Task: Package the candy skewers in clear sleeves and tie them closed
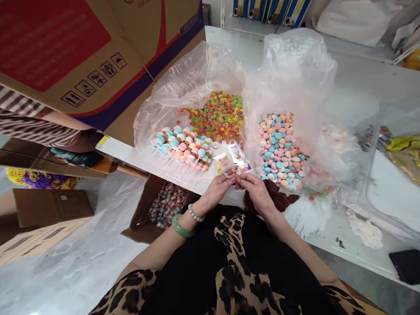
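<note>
My left hand point(219, 188) is closed, its fingertips pinching the lower end of a small printed plastic bag point(224, 162). Fingertip to fingertip with it, my right hand point(257, 189) is also closed at the bag's lower end; the exact grip there is too small to make out. Just beyond lie more printed bags point(239, 156). To the left, candy skewers point(187, 146) of pastel discs on white sticks lie in a row. Behind them is a heap of colourful ring candies point(223, 113). Right of my hands spreads a pile of pastel candy discs point(278, 148).
A large cardboard box point(131, 92) stands at the left, partly hiding a person's striped sleeve point(29, 118). White sticks point(308, 214), a brown cloth point(272, 197) and a black phone point(407, 264) lie rightward. Below the table edge, an open carton point(139, 218) holds wrapped candies.
</note>
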A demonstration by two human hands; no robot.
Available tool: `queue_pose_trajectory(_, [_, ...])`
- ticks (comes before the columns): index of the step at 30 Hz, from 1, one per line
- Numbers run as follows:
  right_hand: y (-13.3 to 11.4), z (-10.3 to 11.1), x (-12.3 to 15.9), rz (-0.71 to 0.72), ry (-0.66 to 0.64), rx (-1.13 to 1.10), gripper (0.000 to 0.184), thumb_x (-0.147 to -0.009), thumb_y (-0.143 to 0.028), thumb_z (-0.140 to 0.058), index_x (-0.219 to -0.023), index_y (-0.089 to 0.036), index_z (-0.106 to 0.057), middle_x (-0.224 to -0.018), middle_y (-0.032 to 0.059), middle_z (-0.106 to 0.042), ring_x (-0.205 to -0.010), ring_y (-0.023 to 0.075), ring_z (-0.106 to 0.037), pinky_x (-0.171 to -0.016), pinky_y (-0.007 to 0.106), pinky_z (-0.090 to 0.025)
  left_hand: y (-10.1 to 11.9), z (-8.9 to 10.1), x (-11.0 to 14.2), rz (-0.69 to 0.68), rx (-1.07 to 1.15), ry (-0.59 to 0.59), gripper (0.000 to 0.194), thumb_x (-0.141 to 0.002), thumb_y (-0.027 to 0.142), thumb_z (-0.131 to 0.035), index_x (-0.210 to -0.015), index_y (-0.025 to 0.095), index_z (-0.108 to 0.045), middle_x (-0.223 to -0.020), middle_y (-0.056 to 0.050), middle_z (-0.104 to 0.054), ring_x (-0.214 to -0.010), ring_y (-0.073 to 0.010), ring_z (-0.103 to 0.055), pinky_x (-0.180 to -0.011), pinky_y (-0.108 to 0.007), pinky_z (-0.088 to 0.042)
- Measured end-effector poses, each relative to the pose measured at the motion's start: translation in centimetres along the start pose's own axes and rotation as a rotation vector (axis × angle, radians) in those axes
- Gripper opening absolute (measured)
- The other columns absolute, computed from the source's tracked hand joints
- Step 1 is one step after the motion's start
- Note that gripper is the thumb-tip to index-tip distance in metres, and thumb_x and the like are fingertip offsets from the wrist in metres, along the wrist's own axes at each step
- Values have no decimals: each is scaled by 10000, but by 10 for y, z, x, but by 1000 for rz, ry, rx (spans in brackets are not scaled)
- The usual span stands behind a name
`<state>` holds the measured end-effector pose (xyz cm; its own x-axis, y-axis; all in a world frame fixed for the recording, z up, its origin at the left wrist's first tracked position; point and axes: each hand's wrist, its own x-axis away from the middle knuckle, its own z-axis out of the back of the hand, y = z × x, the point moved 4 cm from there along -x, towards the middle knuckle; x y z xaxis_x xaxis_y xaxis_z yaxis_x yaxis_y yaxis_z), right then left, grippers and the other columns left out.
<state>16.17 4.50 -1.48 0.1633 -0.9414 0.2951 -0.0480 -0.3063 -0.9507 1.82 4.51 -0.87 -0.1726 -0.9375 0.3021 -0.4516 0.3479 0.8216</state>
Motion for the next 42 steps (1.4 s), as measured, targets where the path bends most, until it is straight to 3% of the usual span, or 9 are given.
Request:
queue_pose_trajectory(3, [-8, -12, 0, 58, 26, -6, 271, -716, -364, -711, -933, -215, -645, -940, 28, -685, -760, 167, -610, -657, 291, -501, -3, 7, 7, 33, -152, -87, 258, -793, 367, -727, -638, 164, -694, -748, -64, -688, -747, -167, -619, -721, -264, -444])
queue_pose_trajectory(6, [-9, -33, -10, -37, -18, -160, 247, -707, -358, -712, -879, -202, -628, -849, 23, -699, -603, 146, -587, -560, 285, -491, -16, 9, 13, 190, -206, -138, 350, -812, 463, -675, -626, 166, -672, -549, -26, -591, -464, -130, -499, -524, -268, -365])
queue_pose_trajectory(11, [-13, -44, -30, 40, 63, -176, 238, -732, -396, -698, -828, -193, -617, -723, 18, -679, -702, 181, -643, -742, 340, -540, 8, 33, 21, -220, -410, 281, 111, -750, 310, -771, -723, 209, -732, -630, -12, -600, -620, -137, -519, -622, -229, -383])
queue_pose_trajectory(16, [-12, -25, -30, 383, 34, 638, 207, -920, -321, -504, -1000, -220, -665, -954, 58, -674, -852, 200, -614, -764, 327, -491, 35, 52, 22, -376, -369, 429, 132, -782, 256, -744, -676, 204, -684, -652, 13, -529, -660, -121, -446, -651, -210, -361])
queue_pose_trajectory(19, [8, -27, -26, 567, -59, 1252, 178, -870, -131, -533, -899, -202, -694, -900, 84, -628, -851, 218, -558, -723, 316, -441, 34, 54, 14, -303, -228, 417, 276, -784, 289, -735, -579, 179, -586, -573, 36, -421, -573, -100, -352, -560, -219, -321])
queue_pose_trajectory(22, [27, -30, -27, 646, -93, 1423, 242, -872, -58, -492, -809, -185, -688, -853, 93, -609, -831, 215, -524, -721, 319, -429, 25, 47, 7, -185, -128, 347, 303, -765, 338, -731, -577, 174, -559, -504, 53, -366, -496, -79, -289, -478, -218, -259])
queue_pose_trajectory(28, [15, -4, -40, 603, 28, 828, 202, -852, -167, -532, -793, -221, -717, -1003, 70, -614, -931, 195, -584, -804, 345, -489, 21, 36, 8, -50, -28, 293, 303, -719, 404, -719, -626, 169, -552, -469, 72, -353, -411, -39, -232, -406, -188, -145])
queue_pose_trajectory(34, [2, 16, -58, 192, 117, 180, 108, -681, -311, -692, -710, -207, -686, -684, -20, -590, -642, 131, -533, -616, 270, -453, 11, 26, 4, 83, 36, 281, 267, -651, 347, -736, -610, 161, -549, -446, 76, -369, -364, -14, -219, -381, -174, -99])
queue_pose_trajectory(42, [-3, 13, -49, -13, 100, -100, 180, -654, -331, -700, -759, -200, -637, -574, -59, -500, -486, 79, -402, -447, 201, -275, 2, 9, -6, 170, 90, 305, 342, -647, 378, -768, -625, 169, -499, -450, 89, -376, -335, -1, -202, -360, -170, -85])
